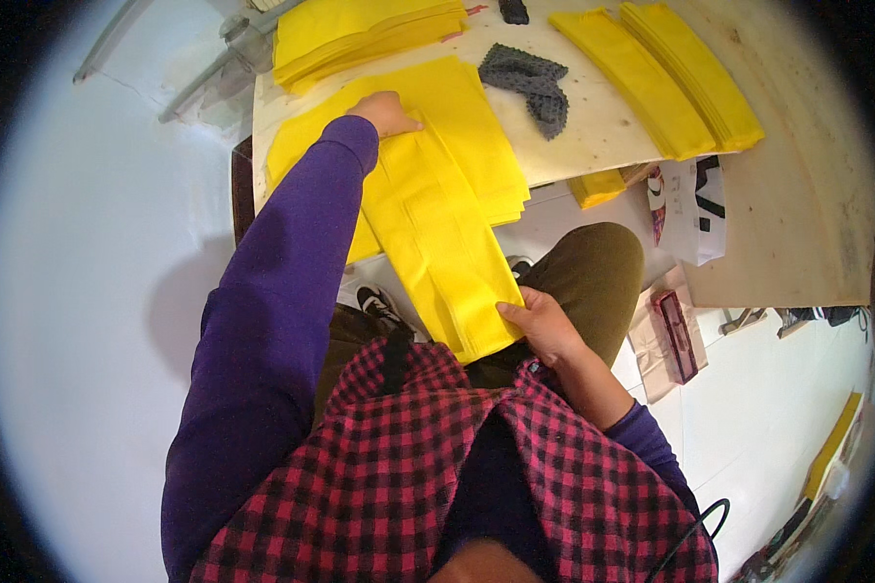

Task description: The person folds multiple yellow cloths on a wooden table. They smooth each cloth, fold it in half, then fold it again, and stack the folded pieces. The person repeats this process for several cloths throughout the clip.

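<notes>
**Yellow sheet stretched off the surface edge**

While the left hand (387,112) presses flat and open on the yellow sheet (437,233), the right hand (540,325) pinches its near end over the knee. Soft, matte cloth overhangs the pale surface (603,126). Yellow stacks (360,34) and a grey scrap (530,83) crowd beyond.

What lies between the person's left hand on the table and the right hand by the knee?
In the head view, one long yellow fabric piece spans the gap: the left hand presses its far end, the right hand grips its near end.
</notes>
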{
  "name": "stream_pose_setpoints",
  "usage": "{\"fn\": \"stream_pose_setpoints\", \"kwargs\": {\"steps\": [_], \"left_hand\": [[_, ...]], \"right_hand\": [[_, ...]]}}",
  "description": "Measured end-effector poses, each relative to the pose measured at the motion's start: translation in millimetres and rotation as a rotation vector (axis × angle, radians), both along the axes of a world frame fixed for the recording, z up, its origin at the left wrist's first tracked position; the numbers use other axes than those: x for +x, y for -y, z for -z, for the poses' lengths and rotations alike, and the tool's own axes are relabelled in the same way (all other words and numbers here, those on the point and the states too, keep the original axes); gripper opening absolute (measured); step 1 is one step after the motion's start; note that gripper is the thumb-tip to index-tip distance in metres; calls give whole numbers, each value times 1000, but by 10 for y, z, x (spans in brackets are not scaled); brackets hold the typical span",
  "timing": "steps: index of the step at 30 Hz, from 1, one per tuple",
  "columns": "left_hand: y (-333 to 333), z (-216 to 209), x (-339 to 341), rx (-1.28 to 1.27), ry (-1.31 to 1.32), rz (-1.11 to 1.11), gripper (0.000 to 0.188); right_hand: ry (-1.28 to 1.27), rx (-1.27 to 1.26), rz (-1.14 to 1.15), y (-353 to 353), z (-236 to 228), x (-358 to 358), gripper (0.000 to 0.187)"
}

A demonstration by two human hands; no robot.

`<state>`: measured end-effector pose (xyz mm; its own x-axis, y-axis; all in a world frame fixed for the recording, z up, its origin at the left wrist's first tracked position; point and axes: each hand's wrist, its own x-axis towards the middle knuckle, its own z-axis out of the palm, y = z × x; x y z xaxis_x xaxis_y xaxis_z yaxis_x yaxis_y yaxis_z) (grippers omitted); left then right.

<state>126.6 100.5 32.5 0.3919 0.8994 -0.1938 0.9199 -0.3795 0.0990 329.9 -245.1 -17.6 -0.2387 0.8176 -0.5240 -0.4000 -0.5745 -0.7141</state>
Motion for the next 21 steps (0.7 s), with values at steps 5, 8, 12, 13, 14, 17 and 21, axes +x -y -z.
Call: {"fn": "stream_pose_setpoints", "kwargs": {"steps": [5, 8, 12, 13, 14, 17, 21], "left_hand": [[-87, 50, -24, -2, 9, 77, 64], [-102, 40, -36, -54, 50, 60, 68], [-125, -22, -38, -117, -9, 85, 72], [-116, -38, -44, -93, -11, 117, 68], [-103, -61, -63, -63, -17, 148, 65], [-28, -176, -160, -195, 298, 73, 51], [71, -526, -355, -509, 677, -137, 36]], "right_hand": [[-33, -1, 14, 17, 15, 7, 21], [-44, 5, 23, 16, 24, -1, 20], [-31, 3, 47, 34, 11, -11, 19], [8, 2, 48, 45, 5, -11, 19], [20, 8, 51, 50, 1, -8, 18], [28, 32, 101, 68, -12, -19, 17], [57, 77, 177, 50, -92, 30, 23]]}}
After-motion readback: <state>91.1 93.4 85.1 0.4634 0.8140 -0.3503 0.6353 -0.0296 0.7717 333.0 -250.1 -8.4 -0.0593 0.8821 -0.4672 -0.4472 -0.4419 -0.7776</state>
